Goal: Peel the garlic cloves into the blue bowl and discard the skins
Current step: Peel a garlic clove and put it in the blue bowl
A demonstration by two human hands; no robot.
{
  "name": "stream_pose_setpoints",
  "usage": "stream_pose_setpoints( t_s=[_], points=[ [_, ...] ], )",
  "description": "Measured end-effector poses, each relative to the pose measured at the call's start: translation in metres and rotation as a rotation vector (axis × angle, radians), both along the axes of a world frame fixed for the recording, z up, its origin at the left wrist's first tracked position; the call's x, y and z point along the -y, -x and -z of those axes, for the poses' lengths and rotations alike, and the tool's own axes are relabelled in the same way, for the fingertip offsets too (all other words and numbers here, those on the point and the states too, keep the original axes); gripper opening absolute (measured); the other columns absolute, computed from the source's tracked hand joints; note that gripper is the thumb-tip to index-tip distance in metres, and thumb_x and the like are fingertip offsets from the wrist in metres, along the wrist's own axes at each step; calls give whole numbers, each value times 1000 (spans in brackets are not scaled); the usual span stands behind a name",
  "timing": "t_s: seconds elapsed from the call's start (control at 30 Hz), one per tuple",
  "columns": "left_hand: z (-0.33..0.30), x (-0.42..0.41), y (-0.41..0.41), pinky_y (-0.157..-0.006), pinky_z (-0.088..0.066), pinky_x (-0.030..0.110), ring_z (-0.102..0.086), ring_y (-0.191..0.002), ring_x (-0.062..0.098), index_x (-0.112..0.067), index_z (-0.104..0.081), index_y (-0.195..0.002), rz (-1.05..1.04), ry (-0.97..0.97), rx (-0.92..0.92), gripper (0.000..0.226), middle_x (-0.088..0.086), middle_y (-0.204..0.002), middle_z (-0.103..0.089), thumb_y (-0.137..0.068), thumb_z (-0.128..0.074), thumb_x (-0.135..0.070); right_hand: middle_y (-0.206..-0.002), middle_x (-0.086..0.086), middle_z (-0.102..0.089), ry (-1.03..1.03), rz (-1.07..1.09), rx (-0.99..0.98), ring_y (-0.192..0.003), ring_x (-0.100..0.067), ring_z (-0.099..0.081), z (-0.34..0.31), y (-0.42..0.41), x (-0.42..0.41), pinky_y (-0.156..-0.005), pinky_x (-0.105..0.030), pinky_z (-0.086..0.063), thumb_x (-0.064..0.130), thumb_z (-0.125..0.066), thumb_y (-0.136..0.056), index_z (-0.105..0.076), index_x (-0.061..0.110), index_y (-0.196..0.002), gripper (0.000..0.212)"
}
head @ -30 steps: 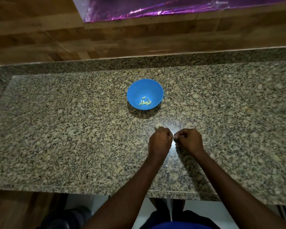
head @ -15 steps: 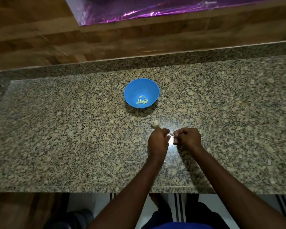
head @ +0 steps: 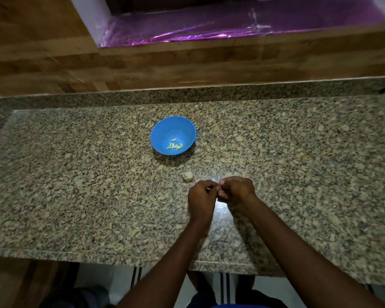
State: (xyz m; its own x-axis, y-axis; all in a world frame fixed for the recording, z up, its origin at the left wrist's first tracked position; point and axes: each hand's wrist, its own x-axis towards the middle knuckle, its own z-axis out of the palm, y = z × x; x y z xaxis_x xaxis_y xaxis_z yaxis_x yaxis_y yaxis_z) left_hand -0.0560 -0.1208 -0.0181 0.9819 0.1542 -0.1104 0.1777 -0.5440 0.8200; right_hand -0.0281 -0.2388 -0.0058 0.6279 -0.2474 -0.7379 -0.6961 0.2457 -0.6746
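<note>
A person's left hand [head: 201, 197] and right hand [head: 237, 190] meet just below the centre of the frame, knuckles up and fingers curled inward, pinching between them a small pale garlic clove [head: 212, 189] of which only a sliver shows. The two-handed grip, fingertips facing, looks suited to picking the skin loose while the clove is held steady; how much skin remains cannot be told.

Directly above the hands, near the middle of the frame, sits the round blue plastic bowl [head: 165, 130], apart from the hands and close enough for a short reach, with a handful of peeled yellowish cloves [head: 175, 145] lying at its bottom. Between bowl and hands, just above the left hand, a small whitish lump of garlic [head: 187, 176] rests on the speckled beige-and-black granite bench [head: 76, 174], probably waiting its turn.

Behind the bench runs a brown wood-panelled wall [head: 42, 52]; a shiny purple foil sheet [head: 231, 30] lines a recess at the top of the frame.
</note>
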Motion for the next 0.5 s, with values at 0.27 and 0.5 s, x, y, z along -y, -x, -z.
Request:
stream_pose_setpoints(
  t_s=[0.27,0.5],
  points=[
    [-3,4,-10,-74,-53,33,-67,-82,18,-21,-76,-90,138,-190,31,13,-2,-88,-74,-86,-65,-17,-59,-16,-67,335,-307,133,-52,-27,-65,-8,-17,37,-60,-37,-62,-4,-76,-75,-70,3,-59,18],
    [15,-12,2,-72,-44,38,-56,-84,29,-11,-67,-100,365,-636,261,31,7,-96,-62,-71,-72,-2,-69,-2,-73,793,-695,311,-66,-17,-67,7,-21,43,-64,-25,-53,9,-68,-77,-75,13,-67,13]
  ],
)
